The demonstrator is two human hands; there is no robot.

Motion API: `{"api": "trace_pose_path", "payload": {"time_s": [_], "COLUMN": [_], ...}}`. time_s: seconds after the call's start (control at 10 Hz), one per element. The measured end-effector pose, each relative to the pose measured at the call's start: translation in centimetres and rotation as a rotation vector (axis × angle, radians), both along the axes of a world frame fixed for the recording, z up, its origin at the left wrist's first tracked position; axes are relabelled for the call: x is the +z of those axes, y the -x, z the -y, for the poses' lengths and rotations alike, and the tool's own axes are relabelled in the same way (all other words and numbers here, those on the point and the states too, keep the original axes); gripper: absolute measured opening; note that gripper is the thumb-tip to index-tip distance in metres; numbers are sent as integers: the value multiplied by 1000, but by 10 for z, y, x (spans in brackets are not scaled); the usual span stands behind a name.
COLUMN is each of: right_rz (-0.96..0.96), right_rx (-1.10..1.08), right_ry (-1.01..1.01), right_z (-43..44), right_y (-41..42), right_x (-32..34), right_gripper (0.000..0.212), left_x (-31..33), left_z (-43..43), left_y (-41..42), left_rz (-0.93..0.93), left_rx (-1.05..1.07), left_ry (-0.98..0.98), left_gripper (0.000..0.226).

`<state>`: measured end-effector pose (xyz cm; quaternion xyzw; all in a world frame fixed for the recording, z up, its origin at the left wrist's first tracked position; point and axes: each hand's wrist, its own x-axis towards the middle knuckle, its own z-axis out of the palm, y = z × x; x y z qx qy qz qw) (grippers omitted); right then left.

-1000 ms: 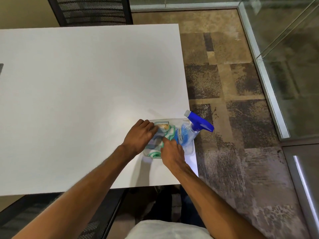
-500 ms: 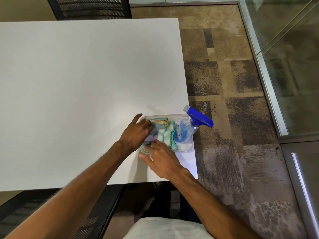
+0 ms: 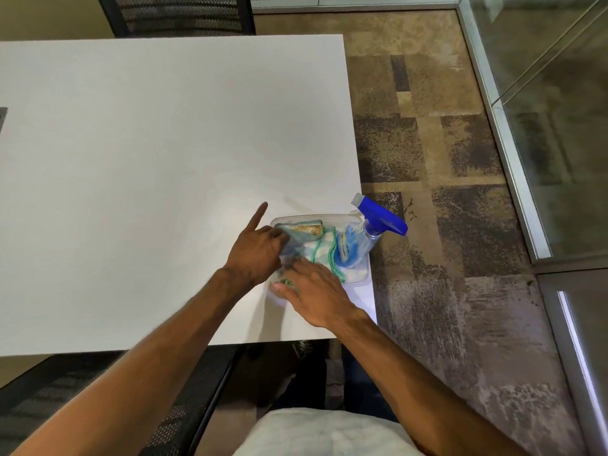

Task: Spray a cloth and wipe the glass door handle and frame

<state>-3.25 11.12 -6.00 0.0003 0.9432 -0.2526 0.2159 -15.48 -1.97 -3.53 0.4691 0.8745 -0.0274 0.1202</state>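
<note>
A clear plastic tray (image 3: pixel 357 278) sits at the near right corner of the white table (image 3: pixel 164 159). In it lie folded cloths, a light blue one (image 3: pixel 301 236) over a white one with green edging (image 3: pixel 324 250), and a spray bottle (image 3: pixel 365 236) with a blue trigger head leaning over the table's right edge. My left hand (image 3: pixel 258 250) pinches the light blue cloth at the tray's left side, index finger pointing away. My right hand (image 3: pixel 314 291) rests flat on the tray's near left corner, fingers spread over the cloths.
Patterned brown carpet (image 3: pixel 427 159) lies right of the table. A glass wall with a metal frame (image 3: pixel 503 133) runs along the right. One dark mesh chair (image 3: pixel 177 14) stands beyond the table, and another (image 3: pixel 98 406) is below its near edge.
My left hand has gripped the light blue cloth and raised its index finger. My right hand slid left onto the tray's near corner and flattened out.
</note>
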Motion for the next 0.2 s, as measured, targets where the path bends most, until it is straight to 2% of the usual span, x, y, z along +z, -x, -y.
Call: {"api": "trace_pose_path", "payload": {"time_s": [0.1,0.2], "right_rz": [-202,-329], "right_rx": [-6,13], "right_ry": [-70,-160], "right_z": [-9,-17], "right_y": [-11,-18], "right_x": [12,34], "right_gripper": [51,53], "left_x": [12,22], "left_z": [10,15], "left_y": [-11,-19], "left_rz": [-125,-166], "left_rx": [29,195], "left_ry": [-77,-136], "left_gripper": [52,53]}}
